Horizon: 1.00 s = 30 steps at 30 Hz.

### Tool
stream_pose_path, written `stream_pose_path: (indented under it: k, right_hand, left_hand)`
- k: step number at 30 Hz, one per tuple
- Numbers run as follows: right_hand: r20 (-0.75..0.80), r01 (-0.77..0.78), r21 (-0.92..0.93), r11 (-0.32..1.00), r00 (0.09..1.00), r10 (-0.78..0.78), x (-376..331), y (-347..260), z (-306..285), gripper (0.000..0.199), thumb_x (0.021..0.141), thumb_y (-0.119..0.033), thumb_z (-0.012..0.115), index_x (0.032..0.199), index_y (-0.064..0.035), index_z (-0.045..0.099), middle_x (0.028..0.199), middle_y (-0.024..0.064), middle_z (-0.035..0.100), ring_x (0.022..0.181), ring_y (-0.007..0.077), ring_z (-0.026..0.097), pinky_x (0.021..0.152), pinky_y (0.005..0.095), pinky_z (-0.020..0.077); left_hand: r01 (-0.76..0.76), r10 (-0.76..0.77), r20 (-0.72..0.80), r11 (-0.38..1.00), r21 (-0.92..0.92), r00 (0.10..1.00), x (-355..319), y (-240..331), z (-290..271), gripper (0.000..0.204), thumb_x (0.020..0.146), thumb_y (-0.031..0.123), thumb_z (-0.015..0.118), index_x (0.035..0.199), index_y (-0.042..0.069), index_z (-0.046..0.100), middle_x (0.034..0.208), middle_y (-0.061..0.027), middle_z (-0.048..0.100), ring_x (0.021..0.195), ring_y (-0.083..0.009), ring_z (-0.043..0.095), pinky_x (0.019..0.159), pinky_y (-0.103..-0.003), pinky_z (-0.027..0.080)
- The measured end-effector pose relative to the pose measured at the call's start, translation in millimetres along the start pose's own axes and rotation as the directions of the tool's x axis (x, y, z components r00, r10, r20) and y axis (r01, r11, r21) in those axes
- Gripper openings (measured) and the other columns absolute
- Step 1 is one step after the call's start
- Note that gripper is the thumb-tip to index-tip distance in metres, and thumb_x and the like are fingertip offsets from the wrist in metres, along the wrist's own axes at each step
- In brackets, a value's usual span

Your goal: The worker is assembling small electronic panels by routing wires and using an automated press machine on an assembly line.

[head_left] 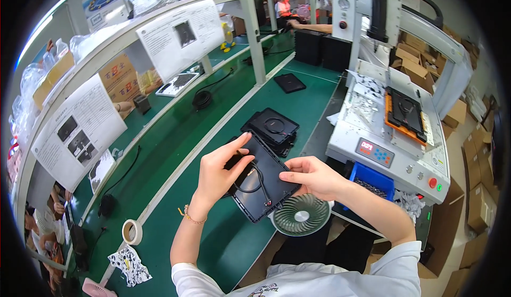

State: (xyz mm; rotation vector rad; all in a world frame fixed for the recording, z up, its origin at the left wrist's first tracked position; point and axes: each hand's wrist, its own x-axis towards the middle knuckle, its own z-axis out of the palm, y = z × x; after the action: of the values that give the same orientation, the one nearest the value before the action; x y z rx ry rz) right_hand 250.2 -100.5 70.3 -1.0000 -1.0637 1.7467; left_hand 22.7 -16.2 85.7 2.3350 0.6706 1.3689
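A flat black rectangular plastic housing (266,164) is held tilted above the green bench. My right hand (314,177) grips its right edge, thumb on the upper face and fingers curled beneath. A thin black cable (261,182) curves across the face, with a small connector at its lower end. My left hand (221,166) is over the housing's left side, thumb and fingers pinched at the upper part of the cable; the exact grip is partly hidden. Just beyond lies a stack of similar black housings (274,127), the top one with a looped cable.
A small round fan (302,215) stands close below the housing. On the right is a white bench machine (386,153) with an orange fixture (404,113) and a blue bin (372,180) of small parts. A tape roll (132,232) lies left. Another person's arm (314,27) reaches in far back.
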Motion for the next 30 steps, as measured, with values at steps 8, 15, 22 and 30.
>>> stream_pose_path:
  k: [8,15,22,30]
  right_hand:
    - [-0.243,0.249,0.134,0.959,0.947,-0.212,-101.4,-0.1,-34.0,0.018,0.097,-0.015,0.06,0.109,-0.0024,0.063,0.1,0.0006,0.066,0.091,0.0086,0.064,0.081,0.0312,0.0584]
    - [-0.413,0.452,0.164,0.877,0.839,-0.355,-168.9,11.5,-56.9,0.02,0.098,-0.011,0.058,0.113,0.0003,0.061,0.103,0.0031,0.067,0.09,0.0096,0.067,0.08,0.0313,0.0605]
    - [-0.527,0.321,-0.196,0.927,0.763,-0.376,-199.8,27.3,-79.7,0.03,0.103,-0.023,0.049,0.107,0.0035,0.063,0.094,0.0052,0.068,0.081,0.0123,0.064,0.072,0.0272,0.0512]
    - [-0.193,-0.142,-0.964,0.224,0.955,-0.224,-180.0,56.1,-144.1,0.015,0.079,-0.009,0.068,0.092,-0.0009,0.069,0.091,0.0126,0.065,0.086,0.0329,0.064,0.076,0.0409,0.0519]
  left_hand:
    - [-0.207,0.322,-0.164,0.848,0.488,0.933,34.3,80.7,64.2,0.073,0.072,0.033,0.082,0.131,-0.001,0.054,0.118,-0.0163,0.054,0.097,-0.0312,0.054,0.093,-0.039,0.04]
    - [0.345,-0.464,0.144,0.385,-0.856,0.874,-3.4,122.2,142.0,0.053,0.103,0.033,0.041,0.147,0.004,0.029,0.136,-0.0104,0.045,0.123,-0.0217,0.047,0.106,-0.039,0.037]
    - [0.608,-0.362,0.651,-0.24,-0.757,0.668,-14.2,137.2,174.7,0.062,0.103,0.054,0.026,0.139,0.006,0.041,0.133,-0.0119,0.055,0.116,-0.0245,0.059,0.098,-0.04,0.05]
    - [0.567,-0.453,0.644,-0.313,-0.762,0.616,-21.7,116.0,179.9,0.054,0.104,0.046,0.033,0.134,0.004,0.049,0.128,-0.0122,0.06,0.113,-0.0259,0.061,0.098,-0.043,0.05]
